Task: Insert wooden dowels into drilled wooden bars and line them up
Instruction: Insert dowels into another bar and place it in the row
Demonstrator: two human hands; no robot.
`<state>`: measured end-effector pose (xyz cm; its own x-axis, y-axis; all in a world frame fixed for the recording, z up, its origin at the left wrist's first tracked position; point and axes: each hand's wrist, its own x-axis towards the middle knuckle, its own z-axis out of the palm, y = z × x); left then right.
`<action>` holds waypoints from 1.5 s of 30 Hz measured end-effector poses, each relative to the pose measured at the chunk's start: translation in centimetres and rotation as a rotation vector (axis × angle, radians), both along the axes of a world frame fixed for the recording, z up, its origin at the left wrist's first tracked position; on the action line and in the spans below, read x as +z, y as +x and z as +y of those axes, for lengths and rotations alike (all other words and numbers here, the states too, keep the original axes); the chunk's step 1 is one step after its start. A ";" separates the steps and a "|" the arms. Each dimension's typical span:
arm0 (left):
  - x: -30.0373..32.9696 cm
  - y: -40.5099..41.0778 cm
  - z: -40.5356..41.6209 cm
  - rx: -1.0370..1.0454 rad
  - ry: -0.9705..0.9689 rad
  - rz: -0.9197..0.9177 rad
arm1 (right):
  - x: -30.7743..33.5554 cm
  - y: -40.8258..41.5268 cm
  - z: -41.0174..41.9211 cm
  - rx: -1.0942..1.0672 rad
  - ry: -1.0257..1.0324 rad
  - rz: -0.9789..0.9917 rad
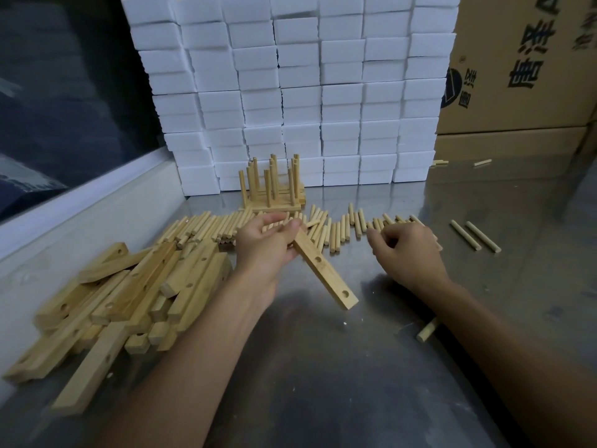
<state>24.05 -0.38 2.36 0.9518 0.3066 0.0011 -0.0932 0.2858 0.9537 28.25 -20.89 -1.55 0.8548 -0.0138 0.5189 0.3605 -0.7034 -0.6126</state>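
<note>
The only writing stands on the cardboard carton (pixel 517 59) at the upper right, behind the bench: large black Chinese characters printed sideways on its brown face, of which "唐" can be made out, with a further character or two above it too turned and cropped to read surely. A large black letter "A" is cut by the top edge of the frame, and a dark round logo (pixel 454 88) with small characters beside it sits at the carton's left edge, too small to read. The white foam blocks (pixel 290 92) and the wooden pieces carry no legible marks.
</note>
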 end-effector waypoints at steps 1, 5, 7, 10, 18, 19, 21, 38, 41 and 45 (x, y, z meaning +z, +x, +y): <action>-0.3 0.1 0.0 -0.015 -0.056 0.003 | 0.0 -0.1 0.2 0.019 0.006 -0.008; -0.7 0.0 -0.1 -0.101 -0.257 -0.013 | 0.3 -0.7 1.3 0.074 0.019 -0.075; -0.8 0.0 -0.3 -0.113 -0.304 -0.020 | 0.5 -1.2 1.7 0.119 0.037 -0.112; -0.9 -0.1 -0.5 -0.115 -0.350 -0.014 | 1.1 -2.1 2.5 0.293 0.062 -0.010; -1.5 -0.1 -1.3 -0.072 -0.305 0.015 | 1.2 -2.7 4.7 0.555 0.276 0.223; -1.6 -0.1 -1.5 -0.072 -0.272 0.020 | 1.1 -2.7 4.9 0.552 0.293 0.220; -1.7 -0.1 -1.7 -0.115 -0.201 0.056 | 1.0 -2.7 5.1 0.536 0.344 0.187; -2.1 -0.2 -1.1 -0.135 -0.069 0.133 | 0.6 -0.6 1.1 -0.104 -0.556 0.235; -2.1 -0.2 -1.0 -0.142 -0.062 0.130 | 0.3 -0.5 1.3 -0.139 -0.592 0.219; -2.2 -0.3 -0.9 -0.156 -0.057 0.121 | 0.3 -0.5 1.3 -0.191 -0.497 0.171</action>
